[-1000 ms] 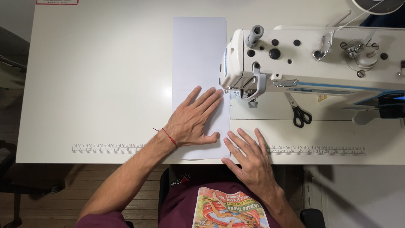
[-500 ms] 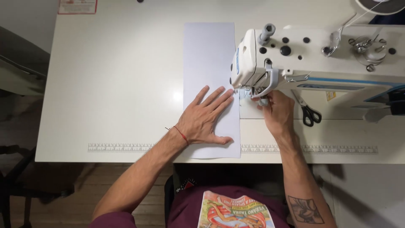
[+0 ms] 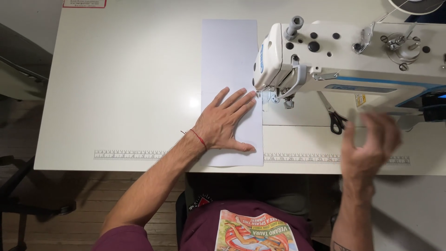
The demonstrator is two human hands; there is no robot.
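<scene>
My left hand [image 3: 224, 123] lies flat with fingers spread on a long white sheet of paper [image 3: 229, 60], its fingertips close to the needle area [image 3: 272, 95] of a white sewing machine [image 3: 353, 65]. The sheet runs from the table's back to its front edge, its right side under the machine head. My right hand [image 3: 369, 144] hovers blurred above the table's right front, fingers apart and curled, holding nothing. It is just right of black-handled scissors [image 3: 335, 118] lying on the table.
The white table [image 3: 125, 83] has a printed ruler [image 3: 130, 155] along its front edge. A thread spool [image 3: 413, 5] sits at the top right. Wooden floor and a dark chair base [image 3: 28, 204] show at the left.
My right hand has left the needle area and swung right and toward me, above the table's front right. The left hand stays flat on the paper.
</scene>
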